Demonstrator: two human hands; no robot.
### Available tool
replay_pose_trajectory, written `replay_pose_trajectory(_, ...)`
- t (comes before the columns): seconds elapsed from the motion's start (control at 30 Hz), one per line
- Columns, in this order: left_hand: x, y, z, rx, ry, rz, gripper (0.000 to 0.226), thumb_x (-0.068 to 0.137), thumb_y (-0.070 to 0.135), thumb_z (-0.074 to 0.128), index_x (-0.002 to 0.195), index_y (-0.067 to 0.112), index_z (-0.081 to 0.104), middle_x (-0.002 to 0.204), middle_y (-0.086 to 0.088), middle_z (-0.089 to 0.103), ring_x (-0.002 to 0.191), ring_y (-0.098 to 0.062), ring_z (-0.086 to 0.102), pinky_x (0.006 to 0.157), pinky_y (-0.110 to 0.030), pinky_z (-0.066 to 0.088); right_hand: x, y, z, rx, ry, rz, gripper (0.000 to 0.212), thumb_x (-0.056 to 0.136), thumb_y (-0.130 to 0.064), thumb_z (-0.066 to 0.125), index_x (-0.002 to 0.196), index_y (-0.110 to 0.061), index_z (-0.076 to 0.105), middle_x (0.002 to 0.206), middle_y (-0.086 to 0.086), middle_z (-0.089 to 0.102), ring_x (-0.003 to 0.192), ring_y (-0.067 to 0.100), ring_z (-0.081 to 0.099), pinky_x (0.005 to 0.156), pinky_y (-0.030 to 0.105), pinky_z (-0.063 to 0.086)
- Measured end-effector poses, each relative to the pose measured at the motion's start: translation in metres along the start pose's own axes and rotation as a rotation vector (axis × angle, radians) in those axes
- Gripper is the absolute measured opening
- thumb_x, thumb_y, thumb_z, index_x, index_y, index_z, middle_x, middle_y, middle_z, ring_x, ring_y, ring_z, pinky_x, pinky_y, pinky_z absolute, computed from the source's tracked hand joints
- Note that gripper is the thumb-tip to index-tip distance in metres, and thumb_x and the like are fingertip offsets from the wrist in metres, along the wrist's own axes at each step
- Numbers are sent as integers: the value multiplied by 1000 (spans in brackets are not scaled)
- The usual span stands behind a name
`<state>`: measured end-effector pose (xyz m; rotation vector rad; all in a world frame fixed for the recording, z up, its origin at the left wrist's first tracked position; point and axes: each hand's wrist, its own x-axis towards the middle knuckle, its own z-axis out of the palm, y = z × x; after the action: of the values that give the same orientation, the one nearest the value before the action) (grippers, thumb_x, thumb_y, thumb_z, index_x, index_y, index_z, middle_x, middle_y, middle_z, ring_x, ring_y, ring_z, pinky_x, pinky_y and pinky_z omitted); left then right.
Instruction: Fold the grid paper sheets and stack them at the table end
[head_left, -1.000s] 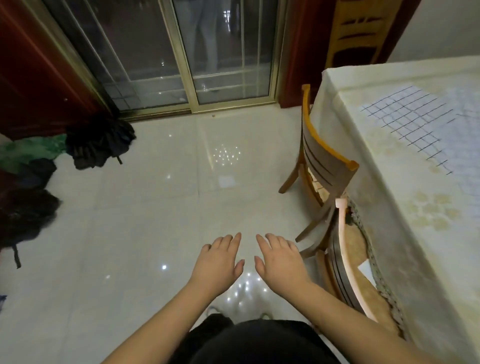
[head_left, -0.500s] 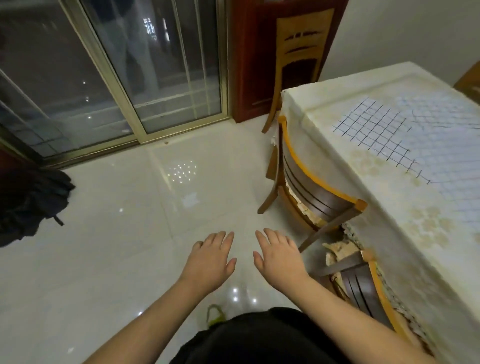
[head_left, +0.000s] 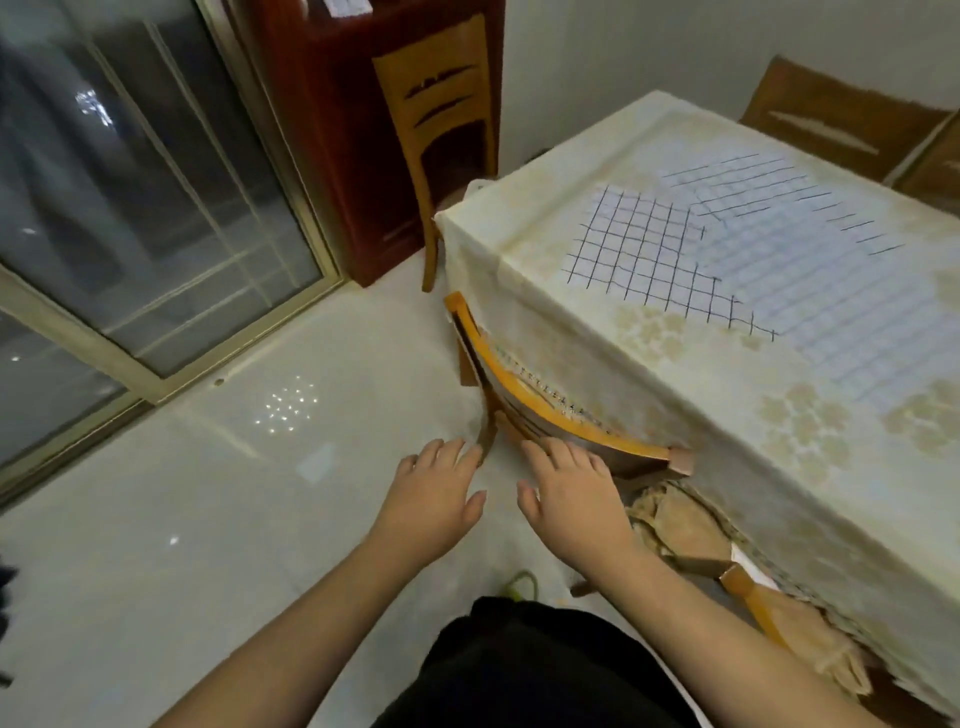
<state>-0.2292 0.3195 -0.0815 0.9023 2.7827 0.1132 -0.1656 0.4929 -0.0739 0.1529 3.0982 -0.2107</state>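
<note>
1. Hands: left hand (head_left: 434, 496) and right hand (head_left: 569, 491) are held out side by side, palms down, above the floor (head_left: 234, 493). Fingers are straight and lightly spread, thumbs pointing toward each other; neither touches or holds anything. Judgement: a neutral ready pose before the first reach.
2. Task item: grid paper sheets (head_left: 727, 270) lie flat and unfolded on the table (head_left: 810, 431), overlapping one another, running in from near its far-left corner. One sheet has bold dark lines, the others fainter ones; exact count cannot be told. Laid flat, presumably so that each edge can be lifted and creased against the tabletop.
3. Separation: hands are well apart from the paper, off the table's near-left edge.
4. Obstruction: chair (head_left: 550, 415) is tucked under that edge, just beside the right fingertips; a second chair (head_left: 441, 124) stands at the far end.
5. Progress: no fold made, nothing stacked at the table end.
</note>
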Motion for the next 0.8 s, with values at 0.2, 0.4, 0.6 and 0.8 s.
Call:
replay_pose_trajectory(0.2, 89, 0, -42, 60, 7, 112, 54, 82, 46, 36, 122, 18, 58, 114, -2, 64, 106, -23, 62, 79, -40, 54, 72, 39, -25, 22, 56, 120, 40, 86, -38, 47, 118, -17, 60, 111, 4, 63, 99, 26, 62, 83, 40, 49)
replay_pose_trajectory(0.4, 170, 10, -61, 28, 21, 256, 53, 90, 46, 37, 134, 19, 48, 132, 0, 54, 123, -20, 51, 92, -39, 49, 123, 70, -40, 66, 40, 212, 43, 89, -36, 44, 124, -15, 58, 118, 6, 62, 105, 27, 61, 86, 40, 49)
replay_pose_trajectory(0.6, 264, 4, -67, 10, 4, 441, 54, 92, 43, 39, 136, 12, 49, 131, -6, 56, 120, -25, 53, 92, -42, 46, 165, 95, -29, 32, 61, 413, 43, 83, -36, 42, 114, -14, 63, 105, 6, 66, 94, 27, 64, 76, 38, 52)
replay_pose_trajectory(0.8, 340, -9, -71, 29, -73, 627, 55, 98, 43, 37, 148, 19, 31, 149, -3, 38, 136, -21, 36, 107, -40, 34, 215, 108, -22, 17, 60, 616, 51, 83, -37, 32, 119, -13, 61, 109, 7, 65, 96, 29, 63, 76, 40, 51)
